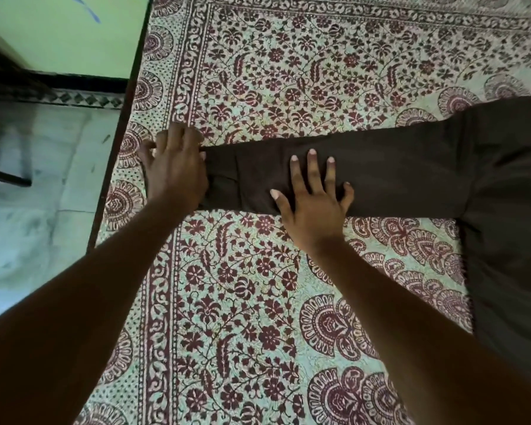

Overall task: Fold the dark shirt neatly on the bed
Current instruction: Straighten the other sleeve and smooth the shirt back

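The left hand (175,170) lies over the cuff end of the dark shirt (411,167), its fingers bent down around the cuff near the bed's left edge; whether they actually pinch the cloth cannot be told, since the hand hides the contact. The right hand (313,197) holds nothing: it presses palm-down on the middle of the sleeve (396,170), fingers spread and fairly straight, thumb out to the left. Both forearms reach forward from the near side, the left angling toward the bed's left edge. The sleeve runs flat across the patterned bedspread (242,286) from the left border toward the right, where the shirt's body lies along the bed's right side.
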The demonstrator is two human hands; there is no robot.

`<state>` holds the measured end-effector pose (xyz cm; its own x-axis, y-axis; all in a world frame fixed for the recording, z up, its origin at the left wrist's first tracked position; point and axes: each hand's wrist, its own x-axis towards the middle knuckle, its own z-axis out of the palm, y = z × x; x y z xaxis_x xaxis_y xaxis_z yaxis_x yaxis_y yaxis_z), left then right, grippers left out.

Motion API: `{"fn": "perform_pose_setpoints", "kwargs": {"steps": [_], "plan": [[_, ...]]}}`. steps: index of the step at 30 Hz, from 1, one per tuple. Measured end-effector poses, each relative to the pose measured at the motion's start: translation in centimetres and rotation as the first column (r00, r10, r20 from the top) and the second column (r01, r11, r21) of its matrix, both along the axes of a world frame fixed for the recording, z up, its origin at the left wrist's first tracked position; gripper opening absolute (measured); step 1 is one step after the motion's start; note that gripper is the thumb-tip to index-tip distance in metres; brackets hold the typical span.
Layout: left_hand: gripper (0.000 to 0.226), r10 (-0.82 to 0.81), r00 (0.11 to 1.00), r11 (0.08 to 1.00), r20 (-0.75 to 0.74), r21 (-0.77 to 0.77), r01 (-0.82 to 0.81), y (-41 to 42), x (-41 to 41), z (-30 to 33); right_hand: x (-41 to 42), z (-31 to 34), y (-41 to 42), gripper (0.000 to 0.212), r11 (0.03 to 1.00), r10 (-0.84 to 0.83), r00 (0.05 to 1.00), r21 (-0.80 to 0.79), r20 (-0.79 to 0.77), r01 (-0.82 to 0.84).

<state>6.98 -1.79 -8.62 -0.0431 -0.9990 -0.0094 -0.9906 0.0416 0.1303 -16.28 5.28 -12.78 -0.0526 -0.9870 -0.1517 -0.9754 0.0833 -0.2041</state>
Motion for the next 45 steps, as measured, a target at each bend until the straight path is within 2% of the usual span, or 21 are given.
{"fn": "perform_pose_setpoints", "kwargs": {"steps": [2,5,9,14,16,19,21,24,27,30,33,35,38,40,43,45], "plan": [[0.038,-0.130,0.988,0.991,-0.080,-0.047,0.127,1.9,-2.4,-0.2,-0.2,0.2,-0.2,0.068,1.000,0.005,1.000,0.017,0.025,-0.006],[0.053,-0.249,0.966,0.967,-0.069,0.046,0.252,4.1,-4.1,-2.0,-1.5,1.4,-1.2,0.064,0.998,0.013,0.993,0.059,0.119,-0.020],[0.062,-0.145,0.988,0.983,-0.059,0.103,0.151,4.8,-4.0,-3.2,-4.3,1.6,0.5,0.068,0.989,-0.138,0.988,-0.049,0.066,0.142],[0.067,-0.026,0.999,0.986,-0.046,0.161,0.034,4.9,-9.3,-0.6,-8.5,1.5,3.4,0.069,0.988,-0.102,0.991,-0.110,0.083,0.111],[0.066,-0.088,0.993,0.986,-0.083,0.137,0.099,5.5,-13.0,0.2,-11.7,2.3,4.2,0.065,0.959,-0.171,0.980,-0.213,0.106,0.190],[0.062,-0.294,0.948,0.950,-0.124,0.076,0.304,6.5,-19.4,0.4,-18.2,3.0,5.1,0.052,0.889,-0.228,0.965,-0.376,0.133,0.262],[0.063,-0.382,0.907,0.916,-0.177,0.059,0.397,6.7,-24.5,0.4,-23.7,3.2,5.5,0.045,0.869,-0.276,0.954,-0.394,0.117,0.300],[0.059,-0.409,0.873,0.898,-0.265,0.050,0.436,6.0,-31.8,0.3,-31.1,2.5,5.9,0.044,0.841,-0.395,0.917,-0.381,0.051,0.384],[0.053,-0.417,0.869,0.901,-0.267,0.002,0.433,4.2,-38.7,0.5,-36.3,1.0,6.5,0.055,0.845,-0.480,0.877,-0.262,0.015,0.467],[0.050,-0.313,0.905,0.945,-0.287,0.002,0.328,1.0,-44.2,0.9,-37.4,-0.4,7.5,0.065,0.881,-0.460,0.886,-0.158,-0.064,0.446],[0.053,-0.204,0.922,0.974,-0.328,0.024,0.224,-3.4,-47.6,0.4,-37.2,-0.9,7.8,0.067,0.892,-0.440,0.892,-0.163,-0.102,0.422],[0.051,-0.158,0.920,0.975,-0.358,0.091,0.202,-5.7,-48.9,-0.2,-37.3,-0.8,7.7,0.067,0.877,-0.469,0.877,-0.174,-0.106,0.448],[0.028,-0.102,0.908,0.988,-0.407,0.065,0.140,-8.1,-48.6,-1.0,-37.4,-0.8,7.7,0.067,0.883,-0.455,0.883,-0.186,-0.119,0.430],[0.021,-0.076,0.890,0.993,-0.450,0.045,0.108,-9.1,-48.2,-1.4,-37.5,-0.8,7.7,0.066,0.883,-0.455,0.884,-0.183,-0.108,0.432],[0.019,-0.104,0.918,0.993,-0.382,0.018,0.120,-8.7,-48.8,-1.9,-37.5,-0.8,7.7,0.066,0.883,-0.458,0.884,-0.170,-0.097,0.439],[0.025,-0.163,0.949,0.986,-0.272,-0.076,0.147,-7.2,-49.6,-1.8,-37.5,-0.9,7.7,0.066,0.881,-0.461,0.883,-0.170,-0.091,0.442]]}}
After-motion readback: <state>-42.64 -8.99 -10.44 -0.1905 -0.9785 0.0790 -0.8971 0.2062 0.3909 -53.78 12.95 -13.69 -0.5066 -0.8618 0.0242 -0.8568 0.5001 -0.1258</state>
